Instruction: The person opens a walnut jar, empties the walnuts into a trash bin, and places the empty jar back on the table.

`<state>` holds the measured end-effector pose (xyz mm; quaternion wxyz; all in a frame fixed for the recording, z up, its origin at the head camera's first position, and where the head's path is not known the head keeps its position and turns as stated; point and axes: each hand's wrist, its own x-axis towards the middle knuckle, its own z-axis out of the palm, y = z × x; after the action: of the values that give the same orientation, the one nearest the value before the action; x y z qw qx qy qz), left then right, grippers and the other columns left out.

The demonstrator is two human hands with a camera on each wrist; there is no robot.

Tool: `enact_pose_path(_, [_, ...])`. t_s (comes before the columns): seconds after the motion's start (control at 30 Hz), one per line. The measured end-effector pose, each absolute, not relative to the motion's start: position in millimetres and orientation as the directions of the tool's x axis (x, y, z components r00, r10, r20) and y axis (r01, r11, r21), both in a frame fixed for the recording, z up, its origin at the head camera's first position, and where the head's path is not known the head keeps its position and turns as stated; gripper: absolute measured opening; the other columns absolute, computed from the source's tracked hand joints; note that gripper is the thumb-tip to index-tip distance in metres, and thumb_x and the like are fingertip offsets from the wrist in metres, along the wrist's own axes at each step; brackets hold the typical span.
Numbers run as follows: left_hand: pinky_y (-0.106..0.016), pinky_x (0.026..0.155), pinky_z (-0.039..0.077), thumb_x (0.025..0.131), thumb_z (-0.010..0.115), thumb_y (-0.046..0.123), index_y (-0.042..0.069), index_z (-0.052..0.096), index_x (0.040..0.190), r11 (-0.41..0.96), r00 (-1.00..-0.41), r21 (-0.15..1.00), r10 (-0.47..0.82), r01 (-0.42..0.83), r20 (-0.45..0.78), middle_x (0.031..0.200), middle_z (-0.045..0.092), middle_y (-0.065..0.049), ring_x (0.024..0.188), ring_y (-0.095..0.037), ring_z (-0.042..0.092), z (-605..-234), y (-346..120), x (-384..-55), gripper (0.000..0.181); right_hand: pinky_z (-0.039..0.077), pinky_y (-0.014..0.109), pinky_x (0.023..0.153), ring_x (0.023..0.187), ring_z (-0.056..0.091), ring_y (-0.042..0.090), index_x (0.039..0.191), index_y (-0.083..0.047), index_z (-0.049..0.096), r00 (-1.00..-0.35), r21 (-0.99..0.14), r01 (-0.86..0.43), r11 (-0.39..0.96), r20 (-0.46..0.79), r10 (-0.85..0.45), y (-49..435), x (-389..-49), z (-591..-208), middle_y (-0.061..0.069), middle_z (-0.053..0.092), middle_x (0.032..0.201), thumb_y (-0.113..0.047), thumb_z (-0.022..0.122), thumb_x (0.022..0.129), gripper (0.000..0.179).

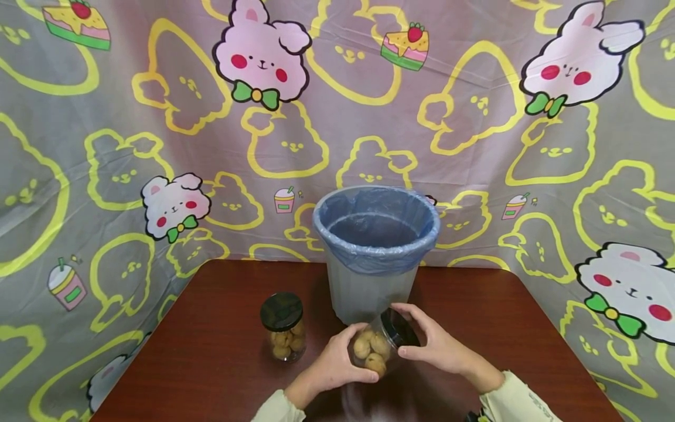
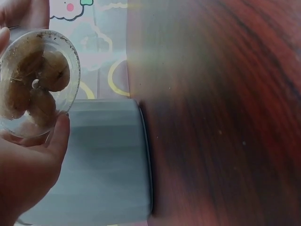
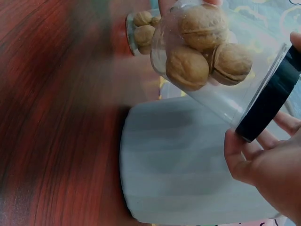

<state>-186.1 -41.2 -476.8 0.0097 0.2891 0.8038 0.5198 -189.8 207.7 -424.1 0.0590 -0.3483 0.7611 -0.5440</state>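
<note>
Both hands hold a clear jar of walnuts, tilted above the table with its black lid toward the right. My left hand is curled round the jar's base end. Fingers and thumb of my right hand grip the lid's rim, which sits on the jar. From the left wrist view, the jar's round bottom shows several walnuts lying against it. A second walnut jar, also black-lidded, stands upright on the table to the left of my left hand.
Just behind the held jar stands a grey bin lined with a blue bag. Everything is on a dark red-brown wooden table. A cartoon-patterned curtain hangs around the back and sides.
</note>
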Motion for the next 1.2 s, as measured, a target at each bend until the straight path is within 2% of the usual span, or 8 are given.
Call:
enact_pose_path(0.17, [-0.03,0.09,0.043,0.064,0.086,0.037,0.009,0.047,0.132,0.296,-0.828,0.833,0.477,0.467,0.295,0.117,0.059,0.003,0.102,-0.01,0.055,-476.1,-41.9,-186.0,0.083,0.044,0.027,0.092,0.116,0.046,0.022,0.141,0.004,0.028,-0.705,-0.876,-0.473,0.096,0.311,-0.637,209.6,-190.5,-422.1,0.02,0.042,0.132,0.0,0.066,0.083,0.07])
enact_pose_path(0.3, [-0.03,0.09,0.043,0.064,0.086,0.037,0.011,0.047,0.133,0.292,-0.829,0.837,0.478,0.463,0.292,0.116,0.058,0.004,0.101,-0.009,0.055,-476.8,-42.1,-186.6,0.083,0.044,0.028,0.092,0.118,0.044,0.024,0.143,0.005,0.024,-0.683,-0.885,-0.462,0.055,0.316,-0.658,208.7,-189.8,-420.7,0.024,0.038,0.134,0.004,0.065,0.082,0.073])
enact_pose_path(0.37, [-0.029,0.089,0.043,0.065,0.086,0.038,0.012,0.047,0.132,0.287,-0.829,0.84,0.476,0.46,0.292,0.115,0.058,0.004,0.1,-0.009,0.056,-477.3,-42.0,-186.6,0.082,0.04,0.027,0.096,0.122,0.042,0.028,0.143,0.003,0.024,-0.707,-0.875,-0.473,0.108,0.303,-0.639,207.2,-188.5,-420.5,0.022,0.037,0.138,0.0,0.066,0.083,0.073])
enact_pose_path(0.5, [-0.029,0.087,0.044,0.064,0.086,0.038,0.013,0.047,0.132,0.276,-0.833,0.846,0.465,0.457,0.299,0.113,0.058,0.006,0.098,-0.009,0.057,-477.2,-41.0,-186.3,0.082,0.034,0.027,0.101,0.127,0.038,0.033,0.143,0.0,0.028,-0.791,-0.818,-0.486,0.306,0.263,-0.553,202.9,-185.7,-420.6,0.016,0.038,0.142,-0.015,0.067,0.087,0.069])
enact_pose_path(0.67, [-0.028,0.085,0.045,0.063,0.087,0.038,0.015,0.048,0.131,0.274,-0.839,0.846,0.451,0.457,0.306,0.112,0.058,0.007,0.096,-0.008,0.057,-476.7,-39.6,-185.1,0.082,0.037,0.036,0.099,0.123,0.042,0.034,0.14,-0.001,0.033,-0.85,-0.797,-0.444,0.409,0.231,-0.474,199.1,-183.8,-420.8,0.015,0.045,0.136,-0.024,0.065,0.09,0.064])
enact_pose_path(0.9, [-0.029,0.086,0.045,0.063,0.086,0.038,0.017,0.048,0.131,0.288,-0.846,0.847,0.443,0.447,0.296,0.112,0.058,0.007,0.096,-0.008,0.057,-475.9,-38.9,-184.5,0.081,0.039,0.031,0.097,0.118,0.046,0.033,0.137,0.0,0.035,-0.833,-0.82,-0.464,0.335,0.275,-0.479,197.4,-184.6,-422.7,0.013,0.049,0.129,-0.017,0.068,0.087,0.062])
enact_pose_path(1.07, [-0.029,0.087,0.044,0.063,0.086,0.039,0.015,0.048,0.131,0.294,-0.841,0.842,0.455,0.453,0.293,0.113,0.058,0.006,0.098,-0.009,0.056,-477.1,-40.2,-185.3,0.082,0.035,0.023,0.099,0.121,0.043,0.033,0.137,-0.001,0.035,-0.801,-0.835,-0.482,0.265,0.297,-0.52,199.9,-187.2,-424.7,0.014,0.046,0.133,-0.012,0.069,0.085,0.063])
enact_pose_path(1.2, [-0.029,0.088,0.043,0.064,0.086,0.037,0.011,0.048,0.132,0.289,-0.829,0.833,0.467,0.471,0.307,0.115,0.059,0.004,0.1,-0.009,0.056,-477.2,-41.6,-186.4,0.082,0.034,0.021,0.099,0.123,0.04,0.033,0.139,-0.002,0.034,-0.776,-0.845,-0.488,0.218,0.305,-0.552,202.4,-188.4,-425.6,0.016,0.042,0.137,-0.009,0.068,0.085,0.065])
